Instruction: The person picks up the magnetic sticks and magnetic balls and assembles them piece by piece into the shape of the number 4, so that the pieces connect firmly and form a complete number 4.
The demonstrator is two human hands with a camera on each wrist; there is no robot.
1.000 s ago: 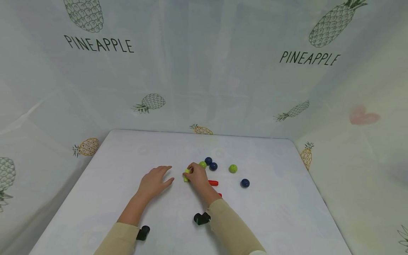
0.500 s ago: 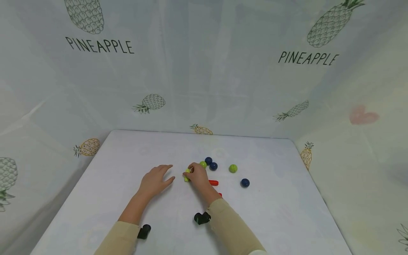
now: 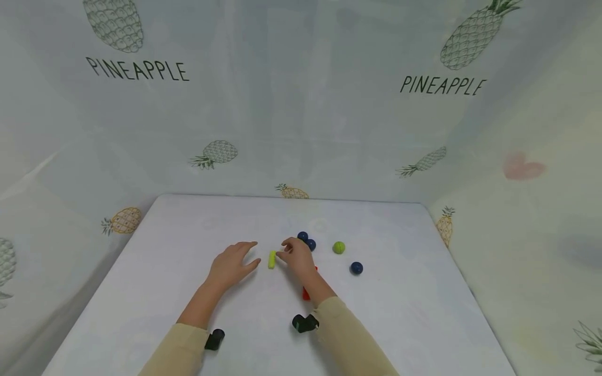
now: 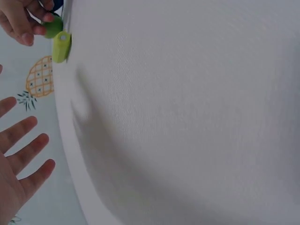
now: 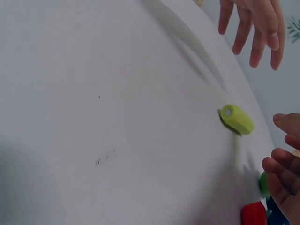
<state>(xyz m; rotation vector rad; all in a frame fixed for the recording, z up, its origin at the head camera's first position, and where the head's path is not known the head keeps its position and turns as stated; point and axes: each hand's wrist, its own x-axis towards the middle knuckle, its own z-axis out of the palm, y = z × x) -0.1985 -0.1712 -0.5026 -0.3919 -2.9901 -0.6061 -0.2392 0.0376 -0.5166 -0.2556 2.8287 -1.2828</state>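
A short lime-yellow rod with a silvery dot on its end lies on the white table between the two hands. Just right of it hovers the right hand, fingers bent loosely, thumb toward the rod and a gap between them. The left hand is held to the rod's left with fingers spread and nothing in them. Beyond the right hand are two dark blue balls and a green ball, mostly hidden. Red rods lie partly under the right forearm.
Farther right on the table sit another green ball, with a groove, and a dark blue ball. Black wrist devices show by both sleeves. A pineapple-print cloth hangs behind and beside the table.
The right hand has let go of the lime-yellow rod and drawn slightly away to the right. The rod stays on the table. The left hand has hardly moved; the head view shifted a little.
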